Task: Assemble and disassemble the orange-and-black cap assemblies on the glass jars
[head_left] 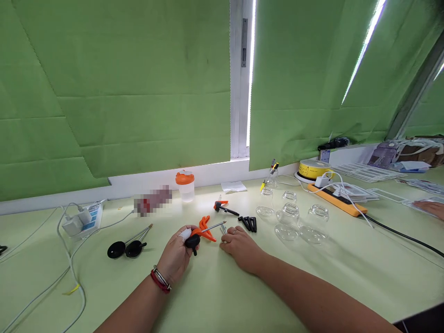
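Observation:
My left hand [178,254] is closed around an assembly of a black round cap with a short stem [193,242], an orange plastic piece [196,232] and a thin metal rod [214,226] pointing right. A white wrap covers one finger of that hand. My right hand [241,249] rests on the table with curled fingers at several small metal rods [223,228]; its fingertips are partly hidden. Loose orange plastic pieces [207,234] lie just beyond and between my hands. Several short black handles [248,224] lie beyond my right hand.
Two black round caps with metal rods [125,249] lie left. Another black-and-orange piece [225,207] is farther back. Several glass jars [287,222] stand right, near an orange power strip [336,200]. An orange-lidded cup [185,186] stands behind; white cables [72,259] cross the left.

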A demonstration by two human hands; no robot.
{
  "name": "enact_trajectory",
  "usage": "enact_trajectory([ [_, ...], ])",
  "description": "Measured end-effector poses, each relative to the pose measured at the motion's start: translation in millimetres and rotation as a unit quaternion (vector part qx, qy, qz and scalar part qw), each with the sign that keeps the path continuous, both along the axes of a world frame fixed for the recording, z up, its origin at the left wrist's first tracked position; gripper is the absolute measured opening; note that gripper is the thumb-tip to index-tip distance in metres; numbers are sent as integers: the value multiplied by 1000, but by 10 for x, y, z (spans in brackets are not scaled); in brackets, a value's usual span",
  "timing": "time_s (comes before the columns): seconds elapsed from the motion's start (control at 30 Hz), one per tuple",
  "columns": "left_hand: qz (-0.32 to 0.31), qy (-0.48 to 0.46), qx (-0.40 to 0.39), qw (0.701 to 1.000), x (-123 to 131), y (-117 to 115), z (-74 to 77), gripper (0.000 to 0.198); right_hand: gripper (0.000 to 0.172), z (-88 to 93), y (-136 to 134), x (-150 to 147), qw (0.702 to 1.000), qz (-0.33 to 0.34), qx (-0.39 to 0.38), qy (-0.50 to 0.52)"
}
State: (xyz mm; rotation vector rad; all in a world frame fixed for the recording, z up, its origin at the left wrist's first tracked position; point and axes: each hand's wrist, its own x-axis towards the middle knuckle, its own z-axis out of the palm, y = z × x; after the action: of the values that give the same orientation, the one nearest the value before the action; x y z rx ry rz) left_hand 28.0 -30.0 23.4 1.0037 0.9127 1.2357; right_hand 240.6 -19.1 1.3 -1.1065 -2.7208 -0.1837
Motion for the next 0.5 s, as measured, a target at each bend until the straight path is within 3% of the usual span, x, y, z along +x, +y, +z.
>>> enact_trajectory([
  [0.23, 5, 8, 3, 1000, 2, 14, 1, 22, 18, 20, -78, -42, 999, 44, -21, -16],
  [0.5, 11, 14, 1, 1000, -6, 25, -22, 23, 20, -37, -39, -35, 999, -24, 8, -28],
])
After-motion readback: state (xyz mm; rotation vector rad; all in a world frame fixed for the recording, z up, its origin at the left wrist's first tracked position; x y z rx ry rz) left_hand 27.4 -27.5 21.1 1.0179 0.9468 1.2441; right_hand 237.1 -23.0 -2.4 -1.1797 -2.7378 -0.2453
